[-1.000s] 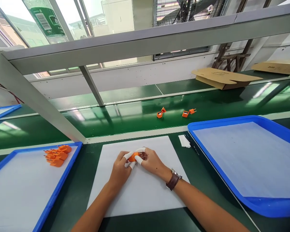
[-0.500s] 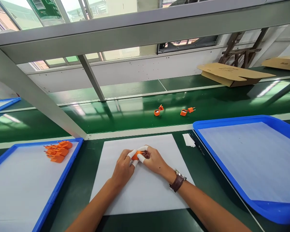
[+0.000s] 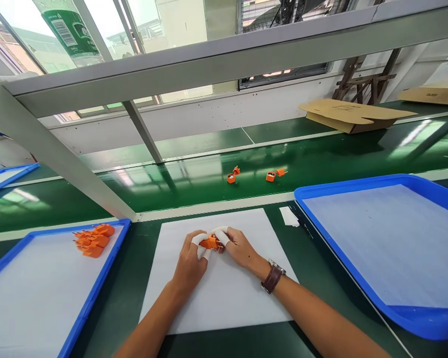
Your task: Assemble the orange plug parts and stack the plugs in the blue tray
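Note:
Over the white sheet, both hands hold a small orange plug with thin pins. My left hand grips its left end between thumb and fingers. My right hand is closed at the pin end on the right. White finger covers are on the fingertips of both hands and partly hide the plug. A heap of orange plugs lies at the far right corner of the left blue tray.
To the right stands a paper-lined blue tray. Two pairs of orange pieces, the left pair and right pair, lie on the green belt. A metal post and crossbar stand ahead; cardboard lies behind.
The plug has turned slightly in my hands, showing more orange, and my right fingertips have shifted. On the green belt the orange pieces have moved left. The camera view has tilted a little.

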`<state>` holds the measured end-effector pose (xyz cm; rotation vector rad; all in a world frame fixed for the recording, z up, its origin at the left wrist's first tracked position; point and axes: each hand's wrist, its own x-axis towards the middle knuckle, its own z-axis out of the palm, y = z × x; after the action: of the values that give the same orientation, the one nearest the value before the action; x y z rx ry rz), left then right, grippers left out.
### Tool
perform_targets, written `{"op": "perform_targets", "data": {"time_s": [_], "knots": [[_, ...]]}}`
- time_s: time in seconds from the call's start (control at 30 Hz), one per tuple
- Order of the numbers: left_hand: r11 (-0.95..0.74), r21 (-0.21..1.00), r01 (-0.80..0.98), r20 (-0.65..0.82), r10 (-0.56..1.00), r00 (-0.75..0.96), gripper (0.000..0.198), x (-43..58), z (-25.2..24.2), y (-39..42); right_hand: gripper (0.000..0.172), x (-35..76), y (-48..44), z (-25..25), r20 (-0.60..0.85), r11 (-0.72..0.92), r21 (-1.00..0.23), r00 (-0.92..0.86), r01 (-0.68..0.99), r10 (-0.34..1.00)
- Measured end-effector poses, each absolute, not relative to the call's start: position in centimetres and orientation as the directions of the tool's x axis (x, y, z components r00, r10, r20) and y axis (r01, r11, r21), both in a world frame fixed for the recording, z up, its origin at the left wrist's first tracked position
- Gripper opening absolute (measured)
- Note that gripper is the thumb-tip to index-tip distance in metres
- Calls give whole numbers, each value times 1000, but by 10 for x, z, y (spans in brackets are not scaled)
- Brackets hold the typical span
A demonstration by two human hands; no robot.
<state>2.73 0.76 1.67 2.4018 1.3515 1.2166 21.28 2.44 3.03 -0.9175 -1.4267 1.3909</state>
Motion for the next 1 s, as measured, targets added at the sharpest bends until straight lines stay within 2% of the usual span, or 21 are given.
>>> {"op": "perform_targets", "data": {"time_s": [0.23,0.33,0.43,0.5,0.6,0.7,0.87,1.0], "knots": [[-630,425,650,599,734,320,48,27,19,5,30,214,22,29,151,134,-988,-307,-75,940],[-582,538,609,553,789,265,43,25,23,7,32,213,25,27,123,99,-990,-274,-102,954],[-459,730,507,465,877,124,35,21,25,10,34,210,28,26,77,38,-987,-246,-158,966],[-417,794,442,436,898,66,33,18,27,12,36,209,28,25,54,16,-988,-239,-157,970],[-383,784,489,450,893,-22,32,10,31,15,38,209,26,22,36,9,-994,-249,-106,968],[-308,781,542,480,853,-206,34,-9,41,19,38,211,25,19,35,28,-999,-266,-30,963],[-207,884,419,415,758,-502,49,-98,68,10,41,212,26,14,21,38,-998,-297,51,955],[112,879,464,344,526,-778,57,-194,88,-16,41,211,27,9,17,42,-996,-296,78,955]]}}
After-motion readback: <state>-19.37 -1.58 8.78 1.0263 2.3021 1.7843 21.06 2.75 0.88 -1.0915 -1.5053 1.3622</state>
